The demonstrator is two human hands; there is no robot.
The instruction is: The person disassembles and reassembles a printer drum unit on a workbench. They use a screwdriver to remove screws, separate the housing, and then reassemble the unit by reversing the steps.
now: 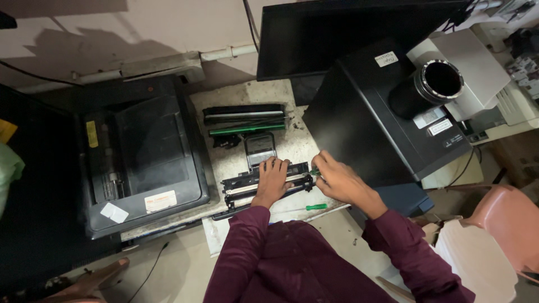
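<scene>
Black plastic, the printer cartridge [268,187] lies at the desk's [224,160] front edge under the flat, spread left hand [273,180], while the right hand [339,179] pinches a green-handled tool [315,171] at its end; a slip could gouge it or tip it off.

Cartridge [268,186] on table [236,157], under both hands. Printer [140,154] to its left, larger printer [382,112] right. Screwdriver [306,208] in front, cartridge parts [244,119] behind.
</scene>
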